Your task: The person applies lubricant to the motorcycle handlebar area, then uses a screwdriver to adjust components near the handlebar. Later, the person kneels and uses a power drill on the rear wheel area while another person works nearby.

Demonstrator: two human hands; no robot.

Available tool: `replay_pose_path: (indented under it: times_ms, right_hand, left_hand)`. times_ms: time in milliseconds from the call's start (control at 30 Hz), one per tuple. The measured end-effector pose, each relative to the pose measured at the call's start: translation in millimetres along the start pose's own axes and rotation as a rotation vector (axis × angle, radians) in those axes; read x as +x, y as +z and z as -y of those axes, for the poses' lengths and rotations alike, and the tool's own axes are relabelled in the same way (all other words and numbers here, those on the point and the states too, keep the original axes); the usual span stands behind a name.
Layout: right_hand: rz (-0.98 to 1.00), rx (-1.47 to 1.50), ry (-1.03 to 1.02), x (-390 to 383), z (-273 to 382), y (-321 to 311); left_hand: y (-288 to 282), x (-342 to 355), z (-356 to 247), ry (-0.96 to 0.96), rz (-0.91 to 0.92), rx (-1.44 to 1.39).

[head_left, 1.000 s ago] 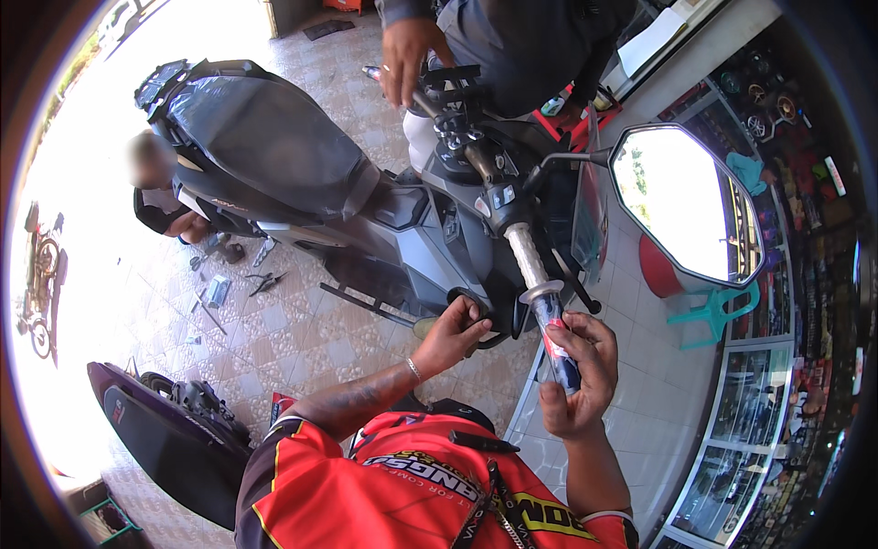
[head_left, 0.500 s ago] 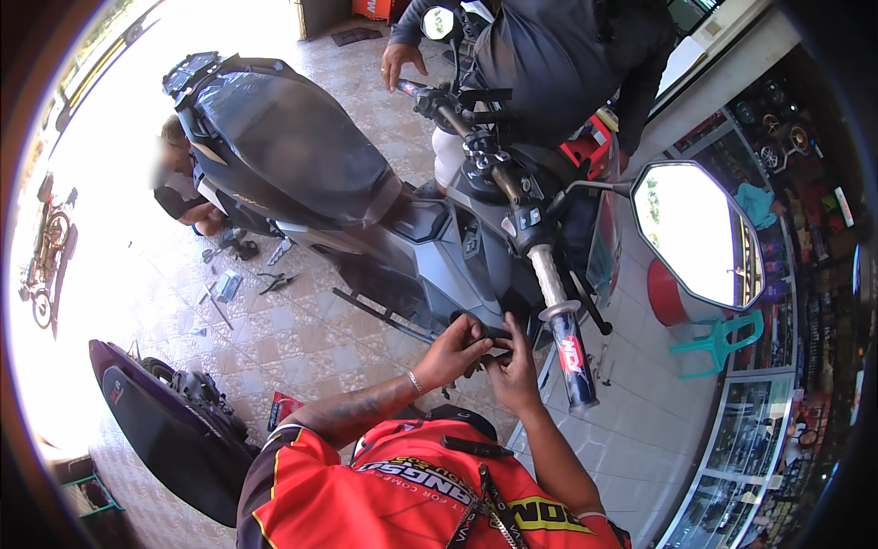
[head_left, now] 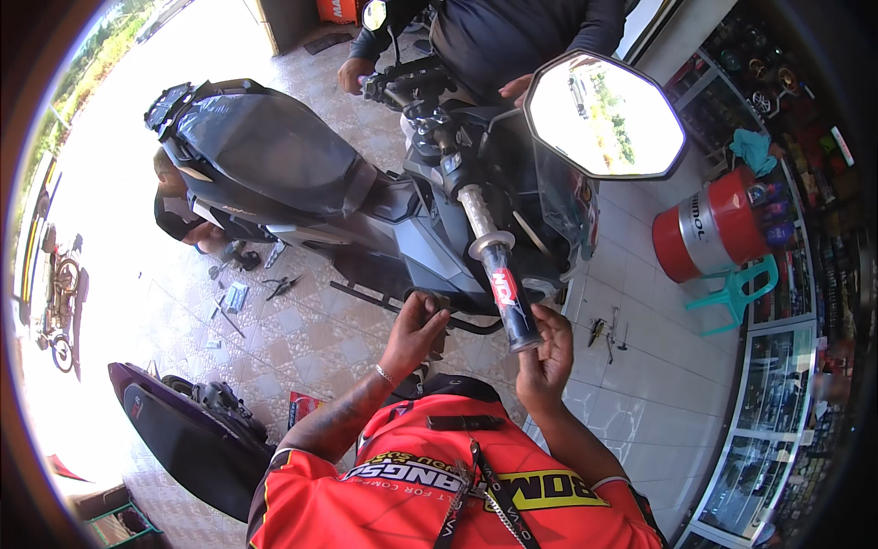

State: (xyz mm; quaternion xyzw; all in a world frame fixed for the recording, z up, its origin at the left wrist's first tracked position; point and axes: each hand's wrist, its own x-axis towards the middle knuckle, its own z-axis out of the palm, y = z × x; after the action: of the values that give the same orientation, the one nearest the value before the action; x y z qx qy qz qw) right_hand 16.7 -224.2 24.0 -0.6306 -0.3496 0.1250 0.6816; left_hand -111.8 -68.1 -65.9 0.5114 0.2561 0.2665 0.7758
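Note:
A dark grey scooter (head_left: 425, 240) stands in front of me, its handlebar turned so that one end points toward me. On that end is a dark rubber grip (head_left: 508, 297) with a red patch, behind a pale flanged sleeve (head_left: 477, 212). My left hand (head_left: 419, 322) is closed left of the grip, near the scooter's side rail; whatever it holds is hidden. My right hand (head_left: 547, 359) is right beside the grip's end, fingers curled and partly behind it. I cannot make out what they hold.
A large mirror (head_left: 605, 114) juts out at the upper right. Across the scooter, a person (head_left: 512, 46) has a hand on the far grip; another crouches (head_left: 178, 206) at left. Tools (head_left: 282, 287) lie on the tiles. A red drum (head_left: 709, 224) and green stool (head_left: 736, 295) stand right.
My hands, together around a small dark thing before, are now apart on either side of the grip. The handlebar and mirror have swung left and up in view. The other person's hand now grasps the far grip.

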Motion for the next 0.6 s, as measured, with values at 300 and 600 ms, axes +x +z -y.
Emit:
replay_pose_path:
  times_ms: [300, 600]
  right_hand:
    - [-0.084, -0.406, -0.68, 22.1, 74.6, -9.5]
    - [0.057, -0.489, -0.674, 82.2, 71.4, 40.8]
  left_hand:
    - [13.9, -5.6, 8.5, -0.014, -0.036, 0.039]
    - [8.8, 14.5, 9.4, -0.082, 0.064, -0.035]
